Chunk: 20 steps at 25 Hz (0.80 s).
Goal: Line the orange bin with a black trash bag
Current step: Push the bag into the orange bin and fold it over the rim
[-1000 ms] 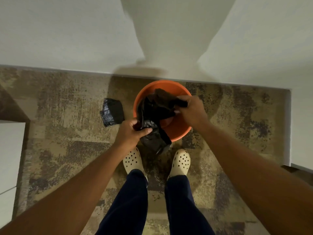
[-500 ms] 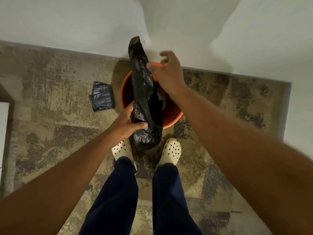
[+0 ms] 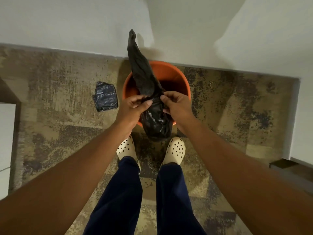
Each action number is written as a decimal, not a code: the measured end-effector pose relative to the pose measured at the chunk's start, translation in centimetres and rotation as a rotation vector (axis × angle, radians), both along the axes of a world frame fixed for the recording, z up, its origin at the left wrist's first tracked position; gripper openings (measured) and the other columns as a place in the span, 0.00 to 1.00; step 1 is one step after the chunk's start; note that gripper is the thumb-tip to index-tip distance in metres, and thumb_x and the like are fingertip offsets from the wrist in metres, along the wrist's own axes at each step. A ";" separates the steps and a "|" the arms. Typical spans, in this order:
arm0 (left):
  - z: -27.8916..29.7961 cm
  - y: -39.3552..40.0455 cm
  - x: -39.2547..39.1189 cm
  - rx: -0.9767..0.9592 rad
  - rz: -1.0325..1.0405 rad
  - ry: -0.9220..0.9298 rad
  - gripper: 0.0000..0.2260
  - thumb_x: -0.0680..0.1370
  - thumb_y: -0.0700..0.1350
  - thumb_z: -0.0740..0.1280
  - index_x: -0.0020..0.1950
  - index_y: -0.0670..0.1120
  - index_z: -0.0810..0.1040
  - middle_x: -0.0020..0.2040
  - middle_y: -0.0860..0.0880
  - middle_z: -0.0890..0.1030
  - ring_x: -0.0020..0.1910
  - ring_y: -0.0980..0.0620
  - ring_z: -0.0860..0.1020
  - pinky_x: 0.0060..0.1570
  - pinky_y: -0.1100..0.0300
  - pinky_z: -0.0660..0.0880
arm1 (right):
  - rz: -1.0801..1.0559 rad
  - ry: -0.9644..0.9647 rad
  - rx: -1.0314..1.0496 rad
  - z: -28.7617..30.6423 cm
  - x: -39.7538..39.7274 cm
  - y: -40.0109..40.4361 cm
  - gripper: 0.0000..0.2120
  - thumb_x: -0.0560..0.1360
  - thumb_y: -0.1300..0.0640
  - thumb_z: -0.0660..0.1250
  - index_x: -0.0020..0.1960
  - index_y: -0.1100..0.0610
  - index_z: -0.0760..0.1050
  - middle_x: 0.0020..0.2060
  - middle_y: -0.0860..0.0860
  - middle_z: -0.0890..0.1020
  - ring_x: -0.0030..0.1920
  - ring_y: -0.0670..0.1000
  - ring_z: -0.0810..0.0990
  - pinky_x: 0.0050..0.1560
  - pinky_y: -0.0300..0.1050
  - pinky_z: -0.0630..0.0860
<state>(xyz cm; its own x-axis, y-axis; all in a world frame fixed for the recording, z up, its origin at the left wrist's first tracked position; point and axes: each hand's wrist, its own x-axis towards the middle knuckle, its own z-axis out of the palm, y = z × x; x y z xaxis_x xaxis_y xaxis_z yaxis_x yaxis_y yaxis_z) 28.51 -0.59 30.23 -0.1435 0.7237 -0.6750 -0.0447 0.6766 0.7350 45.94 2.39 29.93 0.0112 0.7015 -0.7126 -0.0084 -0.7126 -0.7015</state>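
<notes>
One orange bin (image 3: 171, 72) stands on the floor at the foot of a white wall (image 3: 67, 22), at 12 o'clock from the person. Two hands, the left hand (image 3: 133, 107) and the right hand (image 3: 176, 106), meet on one black trash bag (image 3: 144, 77), bunched and unopened, above the bin. One folded pack of dark bags (image 3: 105, 96) lies on the patterned carpet (image 3: 59, 133) at 9 o'clock from the bin. Two cream perforated clogs, one (image 3: 126, 149) at left and one (image 3: 175, 150) at right, and two navy trouser legs (image 3: 118, 197) fill the 6 o'clock side.
</notes>
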 end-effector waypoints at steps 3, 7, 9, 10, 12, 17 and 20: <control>-0.6 -0.3 -1.5 -0.063 0.199 0.032 0.04 0.78 0.43 0.78 0.47 0.53 0.87 0.44 0.53 0.90 0.47 0.53 0.89 0.45 0.57 0.86 | -0.149 0.072 -0.082 0.2 2.2 0.4 0.06 0.84 0.63 0.65 0.53 0.57 0.81 0.50 0.54 0.87 0.48 0.50 0.87 0.45 0.42 0.85; -1.7 -1.1 -4.0 -0.187 0.475 0.043 0.04 0.83 0.43 0.72 0.50 0.51 0.83 0.49 0.51 0.86 0.50 0.53 0.86 0.50 0.55 0.85 | -0.346 0.083 -0.184 -0.8 6.0 -0.8 0.06 0.86 0.61 0.61 0.55 0.57 0.77 0.58 0.56 0.83 0.57 0.54 0.84 0.50 0.47 0.84; -2.2 -1.4 -5.4 -0.260 0.567 0.102 0.04 0.85 0.44 0.69 0.51 0.51 0.81 0.51 0.52 0.84 0.55 0.52 0.84 0.46 0.58 0.83 | -0.400 0.058 -0.253 -1.4 7.4 -1.9 0.06 0.86 0.61 0.61 0.57 0.57 0.77 0.61 0.57 0.83 0.58 0.55 0.84 0.51 0.49 0.83; -2.5 -1.6 -5.9 -0.300 0.582 0.152 0.02 0.85 0.45 0.69 0.54 0.50 0.80 0.52 0.52 0.83 0.58 0.50 0.83 0.47 0.58 0.82 | -0.405 0.024 -0.282 -1.7 7.9 -2.5 0.06 0.85 0.61 0.61 0.57 0.58 0.77 0.62 0.58 0.83 0.57 0.55 0.84 0.49 0.49 0.83; -3.0 -1.9 -6.5 -0.398 0.539 0.284 0.07 0.85 0.44 0.67 0.63 0.46 0.78 0.60 0.47 0.81 0.61 0.45 0.81 0.48 0.56 0.77 | -0.374 -0.051 -0.311 -2.2 8.4 -3.8 0.05 0.85 0.62 0.62 0.56 0.57 0.77 0.61 0.58 0.83 0.55 0.54 0.84 0.51 0.51 0.82; -2.2 0.1 -6.0 0.066 -0.245 0.903 0.39 0.77 0.55 0.73 0.83 0.45 0.61 0.80 0.40 0.68 0.78 0.38 0.70 0.73 0.40 0.72 | -0.157 -0.184 -0.242 -2.8 7.6 -6.0 0.06 0.85 0.61 0.63 0.52 0.55 0.78 0.57 0.56 0.84 0.52 0.53 0.85 0.47 0.47 0.84; -2.2 4.0 -5.2 0.139 -0.540 0.789 0.33 0.80 0.57 0.74 0.81 0.46 0.69 0.74 0.41 0.77 0.73 0.40 0.77 0.66 0.45 0.76 | -0.035 -0.236 -0.216 -3.1 7.2 -6.4 0.07 0.85 0.62 0.63 0.51 0.53 0.78 0.54 0.55 0.85 0.47 0.52 0.86 0.46 0.46 0.85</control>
